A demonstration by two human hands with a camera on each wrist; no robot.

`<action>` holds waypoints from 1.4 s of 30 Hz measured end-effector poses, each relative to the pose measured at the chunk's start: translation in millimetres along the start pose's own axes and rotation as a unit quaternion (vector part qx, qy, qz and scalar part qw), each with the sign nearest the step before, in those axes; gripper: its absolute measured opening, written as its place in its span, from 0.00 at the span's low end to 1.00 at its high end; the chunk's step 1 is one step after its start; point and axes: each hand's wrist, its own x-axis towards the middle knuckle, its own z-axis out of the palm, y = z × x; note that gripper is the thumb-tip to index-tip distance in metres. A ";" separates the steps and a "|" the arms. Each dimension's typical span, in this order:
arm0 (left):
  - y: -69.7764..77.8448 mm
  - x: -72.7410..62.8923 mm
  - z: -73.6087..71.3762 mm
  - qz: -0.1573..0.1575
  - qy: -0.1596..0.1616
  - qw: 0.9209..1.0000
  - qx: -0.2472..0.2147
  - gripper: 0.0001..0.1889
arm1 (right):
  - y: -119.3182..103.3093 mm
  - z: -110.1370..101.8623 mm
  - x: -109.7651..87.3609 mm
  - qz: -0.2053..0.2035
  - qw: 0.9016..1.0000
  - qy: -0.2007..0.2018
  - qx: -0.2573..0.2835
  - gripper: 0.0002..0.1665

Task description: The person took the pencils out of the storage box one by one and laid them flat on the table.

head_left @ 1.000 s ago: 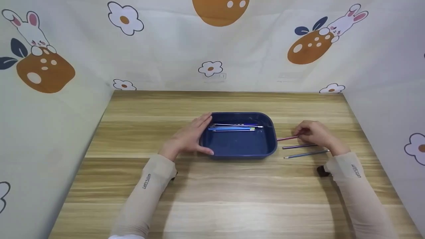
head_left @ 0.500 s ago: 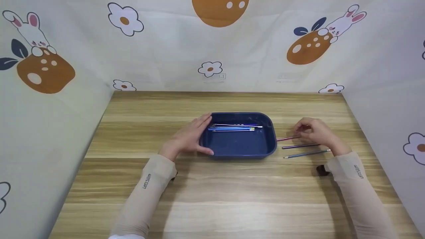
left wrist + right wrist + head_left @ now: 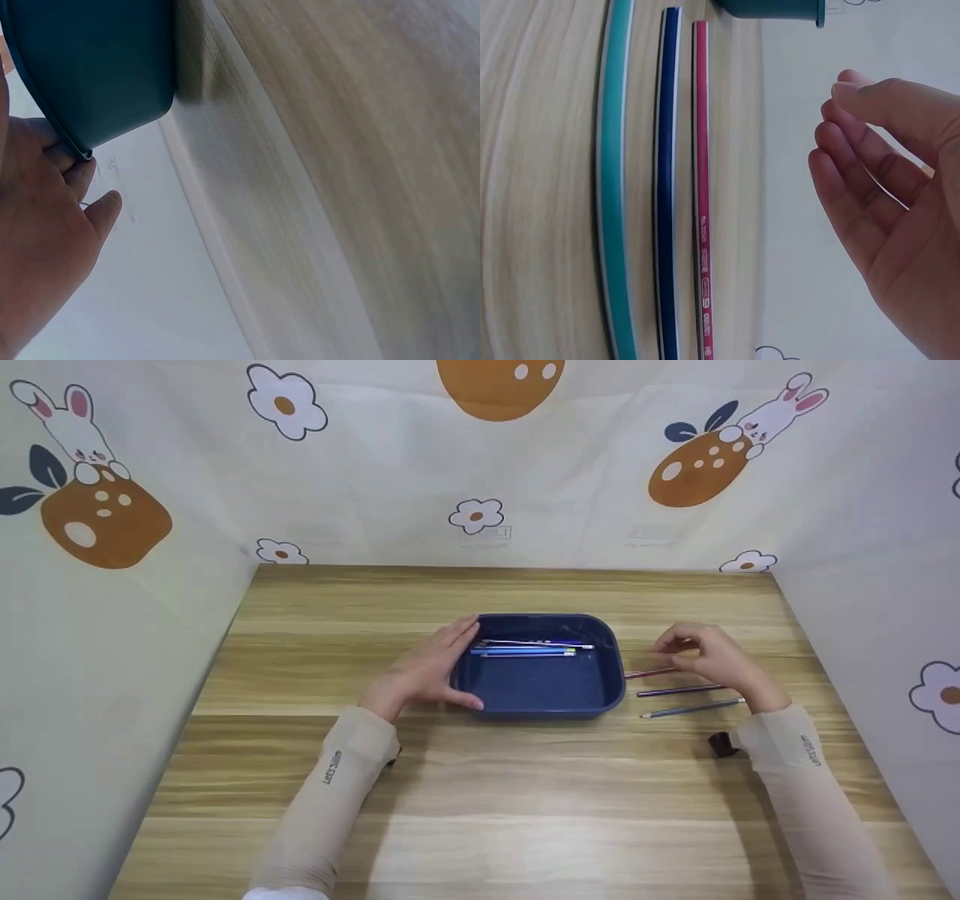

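Observation:
The left hand (image 3: 424, 666) rests at the left end of a navy-blue plastic box (image 3: 555, 709). Its fingers lie along the back-left corner, and the thumb lies at the front-left rim. In the left wrist view, some fingers touch beneath the box's rim. The right hand (image 3: 709, 656) hovers over the table with fingers loosely bent, holding nothing. Three pencils lie beside it: a red one (image 3: 702, 150) nearest, a dark blue one (image 3: 666, 180), and a blue-green one (image 3: 613, 165). In the head view, the hand hides the red pencil's right end.
Inside the box, several pens and pencils (image 3: 525, 651) lie along the back wall. The wooden table (image 3: 525, 810) is bounded by a pale printed cloth (image 3: 375, 472) at the back and both sides. A dark wrist camera (image 3: 722, 745) sticks out below the right sleeve.
The right hand has let go of the red pencil and lifted slightly up and back. The pencil stays beside the box. The left hand and the box have not moved.

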 end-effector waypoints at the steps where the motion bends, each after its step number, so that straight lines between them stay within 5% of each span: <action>1: -0.1 0.0 0.1 0.000 -0.001 1.000 0.002 0.69 | -5.5 -0.1 0.2 -0.003 1.000 -0.001 0.005 0.15; 7: -0.8 0.2 0.1 0.000 0.001 1.000 0.004 0.69 | -32.1 -1.4 3.9 -0.012 0.999 -0.013 0.036 0.12; 19: -0.5 -0.3 -0.8 -0.003 0.000 1.000 0.006 0.69 | -15.1 11.1 18.5 -0.027 0.990 -0.027 0.137 0.10; 42: -2.5 1.3 2.6 -0.005 0.003 1.000 -0.005 0.69 | -38.8 29.5 41.4 -0.032 0.983 -0.053 0.173 0.10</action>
